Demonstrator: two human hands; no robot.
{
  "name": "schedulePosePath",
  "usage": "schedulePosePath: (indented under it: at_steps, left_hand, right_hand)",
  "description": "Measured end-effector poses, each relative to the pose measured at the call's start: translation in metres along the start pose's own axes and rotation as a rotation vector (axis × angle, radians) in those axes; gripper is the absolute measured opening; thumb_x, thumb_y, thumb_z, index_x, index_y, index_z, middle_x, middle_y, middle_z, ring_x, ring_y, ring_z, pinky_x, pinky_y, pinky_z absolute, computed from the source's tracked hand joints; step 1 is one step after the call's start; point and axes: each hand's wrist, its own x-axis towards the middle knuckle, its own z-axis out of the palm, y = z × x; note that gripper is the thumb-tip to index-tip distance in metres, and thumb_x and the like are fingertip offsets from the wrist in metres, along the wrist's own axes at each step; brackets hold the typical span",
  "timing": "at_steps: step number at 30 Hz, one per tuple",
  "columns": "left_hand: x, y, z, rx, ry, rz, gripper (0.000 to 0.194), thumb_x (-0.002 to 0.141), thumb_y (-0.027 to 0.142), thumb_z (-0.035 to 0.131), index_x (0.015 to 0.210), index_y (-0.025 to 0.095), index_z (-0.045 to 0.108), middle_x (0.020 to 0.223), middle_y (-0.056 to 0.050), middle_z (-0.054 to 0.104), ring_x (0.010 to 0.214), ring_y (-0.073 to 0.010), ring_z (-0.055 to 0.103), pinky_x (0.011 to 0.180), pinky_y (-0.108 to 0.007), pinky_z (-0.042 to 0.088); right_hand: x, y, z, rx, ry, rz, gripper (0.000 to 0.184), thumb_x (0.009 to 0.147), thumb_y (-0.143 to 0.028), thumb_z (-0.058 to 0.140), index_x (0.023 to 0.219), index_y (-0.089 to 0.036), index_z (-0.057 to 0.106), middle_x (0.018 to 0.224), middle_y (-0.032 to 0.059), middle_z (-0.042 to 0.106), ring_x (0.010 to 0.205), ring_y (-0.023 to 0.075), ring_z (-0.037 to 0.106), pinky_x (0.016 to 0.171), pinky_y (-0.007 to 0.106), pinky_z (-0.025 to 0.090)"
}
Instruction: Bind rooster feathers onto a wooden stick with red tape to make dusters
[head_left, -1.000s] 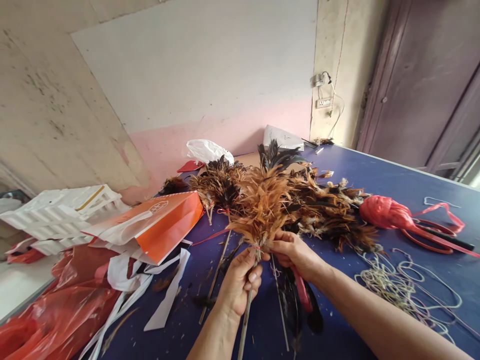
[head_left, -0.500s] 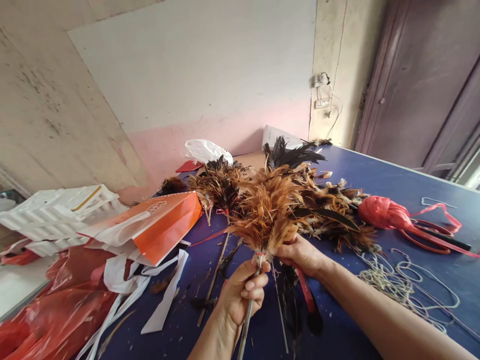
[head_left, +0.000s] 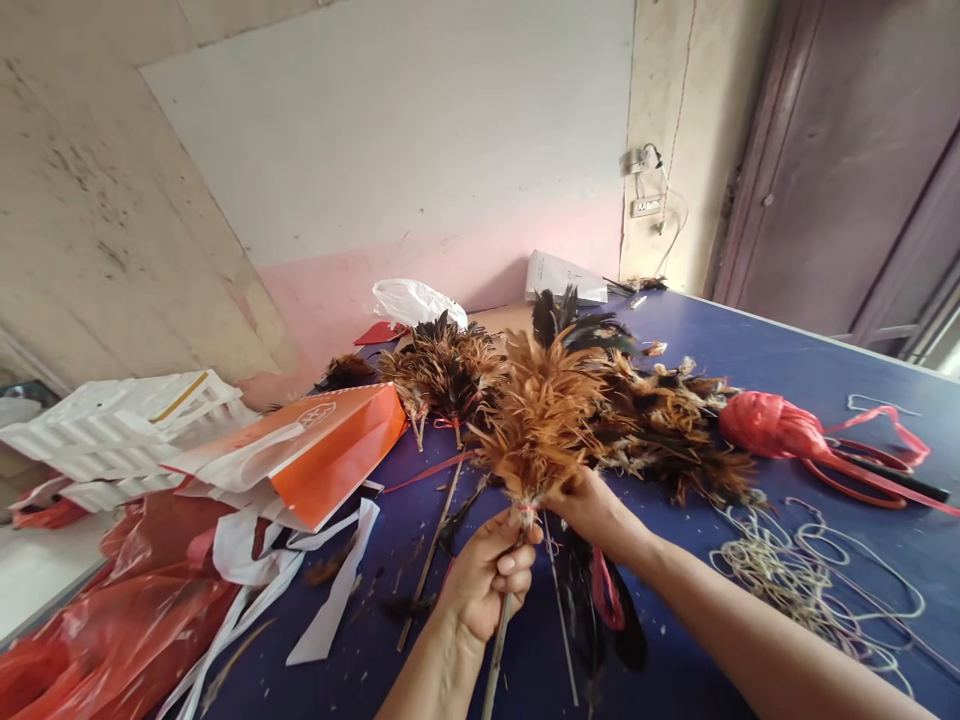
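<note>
A feather duster (head_left: 541, 425), its brown-orange plumes fanned upward, stands above the blue surface (head_left: 780, 370), just in front of a heap of loose feathers (head_left: 660, 420). The left hand (head_left: 484, 578) is curled tight around its thin stick just under the red binding. The right hand (head_left: 592, 508) pinches the base of the plumes from the side. Beside them lie an orange paper bag (head_left: 330, 450), a red twine ball (head_left: 772, 428) and tangled pale string (head_left: 810, 580).

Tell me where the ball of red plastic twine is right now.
In the head view, the ball of red plastic twine lies on the blue table at right, just beyond the feather pile and above the tangled pale string.
</note>
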Motion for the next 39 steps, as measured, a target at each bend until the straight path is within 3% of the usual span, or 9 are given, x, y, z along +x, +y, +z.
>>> schedulePosePath:
  at_steps: [5, 10, 20, 31, 35, 39]
  left_hand:
    - [-0.001, 0.004, 0.002, 0.147, 0.113, 0.161, 0.019, 0.063, 0.018, 0.075, 0.069, 0.009, 0.059, 0.062, -0.002, 0.060, 0.035, 0.0041, 0.030, 0.031, -0.008, 0.015]
    - [-0.003, 0.006, 0.010, 0.309, 0.204, 0.207, 0.029, 0.064, 0.033, 0.075, 0.066, 0.011, 0.055, 0.052, 0.004, 0.051, 0.032, 0.0037, 0.023, 0.031, -0.011, 0.011]
    - [-0.002, -0.003, 0.012, 0.571, 0.269, 0.284, 0.031, 0.071, 0.041, 0.066, 0.069, 0.014, 0.052, 0.050, 0.007, 0.041, 0.036, -0.0007, 0.026, 0.035, -0.015, 0.010]
    - [-0.001, -0.016, 0.024, 0.744, 0.445, 0.440, 0.036, 0.067, 0.049, 0.065, 0.069, 0.015, 0.053, 0.043, 0.010, 0.033, 0.036, -0.0028, 0.021, 0.036, -0.017, 0.014]
    - [-0.002, -0.019, 0.028, 0.891, 0.469, 0.592, 0.031, 0.072, 0.045, 0.061, 0.071, 0.015, 0.058, 0.048, 0.005, 0.046, 0.041, -0.0069, 0.037, 0.039, -0.018, 0.027]
    - [-0.004, -0.019, 0.041, 1.206, 0.536, 0.861, 0.024, 0.078, 0.037, 0.055, 0.079, 0.015, 0.065, 0.071, -0.005, 0.065, 0.064, -0.0160, 0.057, 0.061, -0.024, 0.044]
  right_hand:
    - [-0.008, -0.005, -0.003, -0.293, -0.150, 0.079, 0.037, 0.079, -0.043, 0.049, 0.059, -0.014, 0.059, 0.050, -0.0024, 0.041, 0.050, 0.0092, 0.034, 0.049, 0.023, 0.028]
    - [-0.016, -0.017, -0.004, -0.307, -0.150, 0.112, 0.036, 0.083, -0.043, 0.044, 0.069, -0.014, 0.061, 0.050, -0.0050, 0.030, 0.048, 0.0077, 0.024, 0.045, 0.022, 0.020]
    - [-0.017, -0.007, 0.006, -0.335, -0.129, -0.034, 0.026, 0.083, -0.029, 0.044, 0.066, -0.014, 0.057, 0.058, -0.0013, 0.046, 0.057, 0.0096, 0.038, 0.054, 0.021, 0.031]
    - [-0.037, -0.024, 0.012, -0.362, -0.092, -0.198, 0.033, 0.086, -0.026, 0.041, 0.056, -0.015, 0.045, 0.051, -0.0040, 0.038, 0.050, 0.0067, 0.032, 0.049, 0.019, 0.027]
    - [-0.036, -0.025, 0.011, -0.333, -0.097, -0.255, 0.031, 0.087, -0.024, 0.041, 0.058, -0.014, 0.046, 0.055, -0.0029, 0.043, 0.053, 0.0070, 0.036, 0.052, 0.019, 0.029]
    - [-0.033, -0.025, 0.008, -0.323, -0.031, -0.309, 0.028, 0.086, -0.023, 0.042, 0.060, -0.015, 0.047, 0.056, -0.0028, 0.043, 0.054, 0.0076, 0.035, 0.053, 0.019, 0.030]
